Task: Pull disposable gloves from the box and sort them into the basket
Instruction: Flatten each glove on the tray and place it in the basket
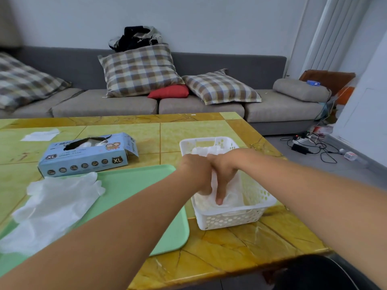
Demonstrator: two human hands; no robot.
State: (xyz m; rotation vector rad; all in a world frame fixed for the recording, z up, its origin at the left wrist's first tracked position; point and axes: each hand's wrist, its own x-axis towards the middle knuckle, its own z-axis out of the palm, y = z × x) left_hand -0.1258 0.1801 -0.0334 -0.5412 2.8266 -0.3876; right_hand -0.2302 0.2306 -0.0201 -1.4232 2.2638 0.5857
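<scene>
Both hands reach into the basket (259, 197). The left hand (198, 174) and right hand (223, 174) press a glove (231, 191) down, fingers curled on it. The film looks limp and light (grip at the cuff).

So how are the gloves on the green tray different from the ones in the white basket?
The gloves on the tray lie spread out flat on the green tray, and no hand touches them. The gloves in the basket are bunched up inside the white basket, with the left hand and right hand pushing into them. Both lots are thin, whitish and see-through.
</scene>
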